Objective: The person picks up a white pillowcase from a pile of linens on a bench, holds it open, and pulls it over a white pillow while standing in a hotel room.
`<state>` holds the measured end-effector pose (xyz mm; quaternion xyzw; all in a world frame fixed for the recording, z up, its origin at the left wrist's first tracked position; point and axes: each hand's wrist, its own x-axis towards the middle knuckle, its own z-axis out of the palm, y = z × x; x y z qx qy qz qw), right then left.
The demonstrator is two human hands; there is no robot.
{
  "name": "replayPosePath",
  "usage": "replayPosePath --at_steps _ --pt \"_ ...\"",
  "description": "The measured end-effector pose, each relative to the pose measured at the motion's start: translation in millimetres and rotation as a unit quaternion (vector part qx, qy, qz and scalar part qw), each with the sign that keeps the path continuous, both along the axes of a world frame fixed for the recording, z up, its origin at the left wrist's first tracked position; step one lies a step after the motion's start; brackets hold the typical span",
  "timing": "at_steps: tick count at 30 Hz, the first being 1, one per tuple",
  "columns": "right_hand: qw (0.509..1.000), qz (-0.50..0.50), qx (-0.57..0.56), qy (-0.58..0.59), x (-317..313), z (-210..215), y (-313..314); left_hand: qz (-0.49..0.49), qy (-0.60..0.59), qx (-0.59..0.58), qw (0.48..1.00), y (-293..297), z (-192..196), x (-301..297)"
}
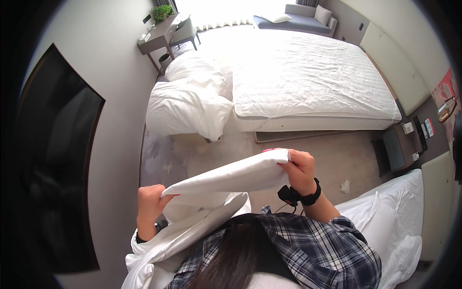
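Sheet (226,176) held out between both hands.
The left hand (151,198) pinches one end of its edge, the right hand (301,171) the other; loose folds hang below, against the plaid shirt (322,245).

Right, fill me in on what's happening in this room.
Someone in a plaid shirt is holding a white cloth stretched out in front of them, the left hand and the right hand both gripping its edge. More of it hangs in folds by the left arm. Ahead, a mattress shows its quilted top, with a heap of white bedding to its left. More white linen lies at the lower right.
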<state>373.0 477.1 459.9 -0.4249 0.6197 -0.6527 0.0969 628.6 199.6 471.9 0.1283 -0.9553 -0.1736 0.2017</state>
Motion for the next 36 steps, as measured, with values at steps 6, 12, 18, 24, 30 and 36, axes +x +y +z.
replayPosePath --at_steps 6,12,18,24,30,36 --pt "0.989 -0.022 -0.034 -0.140 -93.0 2.3 -81.3 -0.044 -0.010 -0.008 0.999 -96.9 2.8 -120.1" --pt "0.985 -0.062 -0.052 -0.155 -165.8 5.9 -126.4 -0.111 0.001 -0.089 0.990 -177.8 25.7 -235.9" --pt "0.980 -0.057 -0.023 -0.190 -249.7 -10.7 -174.8 -0.136 0.004 -0.172 0.976 -244.8 41.7 -349.4" --pt "0.984 -0.005 -0.014 -0.178 -331.9 -19.6 -219.6 -0.124 0.037 -0.181 0.975 -281.4 65.5 -451.2" --pt "0.965 -0.039 -0.053 -0.255 -377.8 -29.7 -216.0 -0.145 0.022 -0.237 0.960 -283.6 73.9 -548.3" --pt "0.960 -0.087 -0.025 -0.265 -379.8 -62.8 -188.5 -0.236 -0.006 -0.227 0.945 -260.5 60.8 -621.0"
